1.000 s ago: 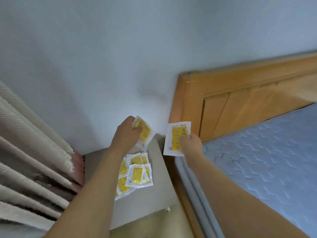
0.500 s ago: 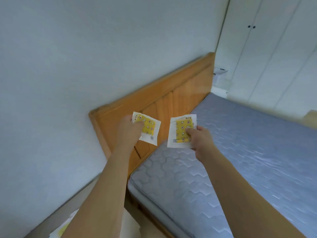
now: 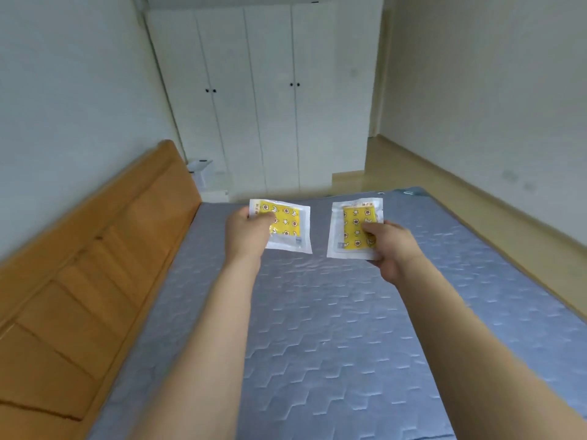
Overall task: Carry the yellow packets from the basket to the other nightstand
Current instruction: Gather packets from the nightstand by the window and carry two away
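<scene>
My left hand (image 3: pixel 246 233) pinches a yellow packet (image 3: pixel 287 222) with a white border by its left edge. My right hand (image 3: pixel 386 246) pinches a second yellow packet (image 3: pixel 352 223) by its lower right corner. Both packets are held up side by side, a little apart, over the blue mattress (image 3: pixel 317 328). Far beyond the bed's far side stands a white nightstand (image 3: pixel 203 176) with a small white thing on top. No basket shows in this view.
A wooden headboard (image 3: pixel 95 265) runs along the left of the bed against the wall. White wardrobe doors (image 3: pixel 270 96) fill the far wall. Wooden floor (image 3: pixel 444 192) lies to the right of the bed, toward a doorway.
The view has swung right, from the near nightstand with its pile of packets across the headboard to the whole bed. Both hands kept their packets and now hold them over the mattress.
</scene>
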The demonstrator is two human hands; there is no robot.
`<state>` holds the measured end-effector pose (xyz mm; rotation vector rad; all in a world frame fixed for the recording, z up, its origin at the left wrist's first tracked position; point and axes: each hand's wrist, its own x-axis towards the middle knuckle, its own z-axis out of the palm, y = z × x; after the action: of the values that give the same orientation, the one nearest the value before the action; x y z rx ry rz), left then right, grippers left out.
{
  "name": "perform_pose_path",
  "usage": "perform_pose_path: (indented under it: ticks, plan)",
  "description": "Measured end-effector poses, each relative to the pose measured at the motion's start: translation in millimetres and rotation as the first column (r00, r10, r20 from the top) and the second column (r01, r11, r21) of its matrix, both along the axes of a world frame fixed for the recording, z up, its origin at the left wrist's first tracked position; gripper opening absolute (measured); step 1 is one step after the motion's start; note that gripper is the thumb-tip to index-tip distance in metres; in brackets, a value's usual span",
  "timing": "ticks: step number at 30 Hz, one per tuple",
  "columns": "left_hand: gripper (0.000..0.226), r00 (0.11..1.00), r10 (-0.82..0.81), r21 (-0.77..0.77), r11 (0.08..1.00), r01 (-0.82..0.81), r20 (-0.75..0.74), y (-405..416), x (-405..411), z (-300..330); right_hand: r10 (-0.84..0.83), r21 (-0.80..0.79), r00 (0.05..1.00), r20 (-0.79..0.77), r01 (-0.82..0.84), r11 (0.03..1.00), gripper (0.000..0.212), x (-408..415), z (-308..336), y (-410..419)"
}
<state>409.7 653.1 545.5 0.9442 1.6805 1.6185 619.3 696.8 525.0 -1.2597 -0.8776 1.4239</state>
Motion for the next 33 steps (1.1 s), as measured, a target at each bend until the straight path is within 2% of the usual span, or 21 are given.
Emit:
perform_pose_path:
  ticks: [2, 6, 12, 17, 20, 24, 33]
  plan:
    - [0.013, 0.992, -0.092, 0.002, 0.996, 0.093, 0.083, 25, 69, 0, -0.108, 0.021, 0.994, 0.008, 0.108, 0.994, 0.02, 79, 6, 4]
    - [0.014, 0.921, -0.278, -0.012, 0.956, 0.293, 0.273, 62, 225, -11, -0.317, 0.048, 0.948, 0.018, 0.316, 0.947, 0.021, 239, 11, -3]
    - [0.013, 0.783, -0.529, -0.042, 0.82, 0.571, 0.328, 71, 454, -30, -0.601, 0.057, 0.799, 0.014, 0.599, 0.798, 0.023, 449, 1, -56]
    - [0.02, 0.655, -0.676, -0.062, 0.678, 0.732, 0.339, 70, 610, -39, -0.786, 0.025, 0.619, 0.011, 0.785, 0.619, 0.016, 578, -19, -99]
    - [0.02, 0.583, -0.739, -0.083, 0.594, 0.8, 0.338, 74, 688, -47, -0.852, -0.013, 0.524, 0.003, 0.852, 0.524, 0.018, 641, -36, -109]
    - [0.012, 0.505, -0.786, -0.077, 0.514, 0.854, 0.356, 102, 786, -61, -0.893, -0.05, 0.449, 0.018, 0.893, 0.448, 0.016, 723, -53, -96]
    - [0.011, 0.46, -0.823, 0.007, 0.49, 0.872, 0.333, 211, 984, -47, -0.909, -0.03, 0.417, 0.011, 0.909, 0.417, 0.017, 904, -31, -2]
